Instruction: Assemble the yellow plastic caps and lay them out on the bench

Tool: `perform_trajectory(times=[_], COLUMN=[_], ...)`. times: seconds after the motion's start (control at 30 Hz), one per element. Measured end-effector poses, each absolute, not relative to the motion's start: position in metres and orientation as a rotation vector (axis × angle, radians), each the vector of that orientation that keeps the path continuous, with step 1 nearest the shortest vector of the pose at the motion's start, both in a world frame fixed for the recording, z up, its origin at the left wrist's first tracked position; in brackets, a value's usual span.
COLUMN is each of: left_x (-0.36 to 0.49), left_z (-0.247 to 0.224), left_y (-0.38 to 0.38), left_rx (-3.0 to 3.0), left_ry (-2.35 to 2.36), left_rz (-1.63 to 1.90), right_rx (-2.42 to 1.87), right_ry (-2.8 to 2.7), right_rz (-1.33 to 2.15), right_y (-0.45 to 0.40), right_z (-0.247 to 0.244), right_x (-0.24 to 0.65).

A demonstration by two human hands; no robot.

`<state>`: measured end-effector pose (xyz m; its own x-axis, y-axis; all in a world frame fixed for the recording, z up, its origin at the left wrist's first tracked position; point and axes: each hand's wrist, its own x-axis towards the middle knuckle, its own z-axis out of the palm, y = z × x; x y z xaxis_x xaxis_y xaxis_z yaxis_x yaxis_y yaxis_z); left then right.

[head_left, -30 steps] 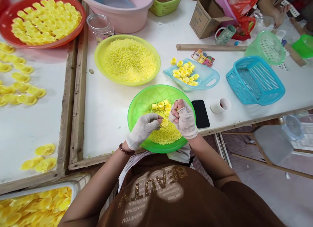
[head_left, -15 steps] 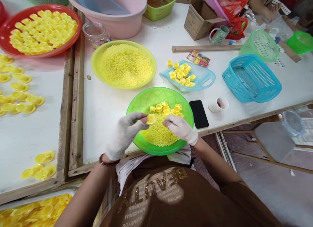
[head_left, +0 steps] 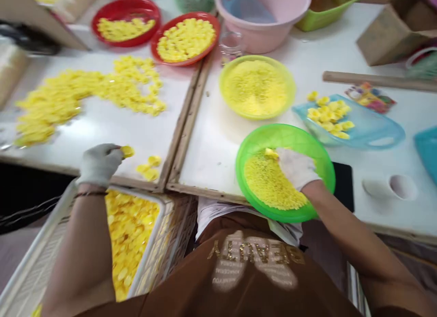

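Note:
My left hand (head_left: pixel 99 164), in a white glove, pinches a round yellow plastic cap (head_left: pixel 128 151) above the left table. A few similar yellow caps (head_left: pixel 149 169) lie just to its right near the table's front edge. On the right, my gloved right hand (head_left: pixel 296 167) reaches into a green bowl (head_left: pixel 243 171) of small yellow pellets (head_left: pixel 273 182). Close to its fingertips are small yellow cup-shaped pieces (head_left: pixel 271 153). Its fingers are blurred and partly hidden, so their grip does not show.
Below my left arm stands a crate (head_left: pixel 162 217) full of yellow pieces. A wooden strip (head_left: pixel 191 121) divides the tables. Behind the green bowl are a yellow bowl of pellets (head_left: pixel 257 87) and a blue scoop tray (head_left: pixel 372 128). A white cup (head_left: pixel 378 188) and black phone (head_left: pixel 344 185) lie rightward.
My left hand has moved from above the green bowl to the left table, still with a yellow cap. My right hand has gone down into the bowl. The view has swung left.

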<state>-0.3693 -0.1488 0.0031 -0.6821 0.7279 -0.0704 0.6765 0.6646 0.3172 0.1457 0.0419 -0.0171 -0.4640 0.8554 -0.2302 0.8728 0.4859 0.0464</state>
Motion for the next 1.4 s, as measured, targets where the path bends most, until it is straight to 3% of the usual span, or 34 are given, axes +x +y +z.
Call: perform_trajectory(times=[0.37, 0.47, 0.5, 0.6, 0.7, 0.83, 1.0, 1.13, 1.4], left_x=[-0.363, -0.312, -0.286, -0.189, -0.104, -0.052, -0.040, -0.039, -0.042], left_z=[0.005, 0.024, 0.030, 0.039, 0.033, 0.015, 0.000, -0.004, -0.001], left_y=[-0.165, -0.140, -0.129, -0.094, -0.065, -0.043, -0.033, -0.030, -0.029], left_rx=[0.958, 1.158, 1.271, 1.422, 1.452, 1.352, 1.028, 1.164, 1.427], left_ry=[2.573, 2.611, 2.543, 1.923, 1.481, 1.331, 1.101, 1.254, 1.442], left_rz=[0.033, 0.243, 0.478, 0.926, 0.907, 0.932, 0.855, 0.988, 1.108], right_rx=[1.445, 1.353, 1.312, 1.176, 1.054, 1.167, 1.290, 1.438, 1.020], right_ry=[2.880, 3.117, 3.204, 3.406, 3.452, 3.446, 3.411, 3.284, 2.557], right_rz=[-0.022, 0.016, 0.043, 0.094, -0.037, -0.256, -0.251, -0.405, -0.626], right_y=[0.030, 0.011, 0.004, -0.015, -0.027, -0.026, -0.019, -0.017, -0.036], right_z=[-0.015, -0.005, -0.002, 0.005, 0.006, -0.002, -0.013, -0.018, -0.011], right_x=[0.171, 0.165, 0.161, 0.147, 0.143, 0.158, 0.173, 0.168, 0.139])
